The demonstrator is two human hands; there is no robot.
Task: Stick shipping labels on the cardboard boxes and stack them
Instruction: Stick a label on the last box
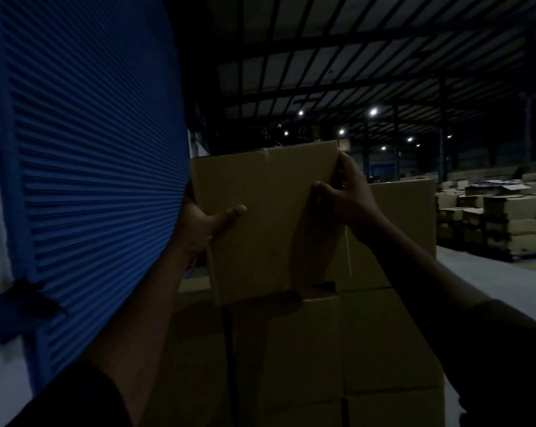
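Dim warehouse light falls on a blue roller shutter (91, 180) close at the left, with a dark trussed roof overhead and rows of other cartons (492, 217) far off at the right. Raised at head height between both hands is the cardboard box (260, 217), its lower edge just above the stack of boxes (291, 349) in front. The left hand (205, 223) cups the left side, thumb laid flat across the near face; the right hand (347, 195) grips the right vertical edge, fingers curled round it and thumb pressed on the face.

The box looks light — it is carried high with a loose hold — and its walls stiff, though plain cardboard is fairly slick (no label shows on the face turned this way). Holding at opposite sides, low enough to bear the bottom, seems the safest purchase.

Room is tight on the left, where the shutter stands just beside the left hand. A taller box (402, 229) on the stack bounds the right — the open seat appears to lie directly below.
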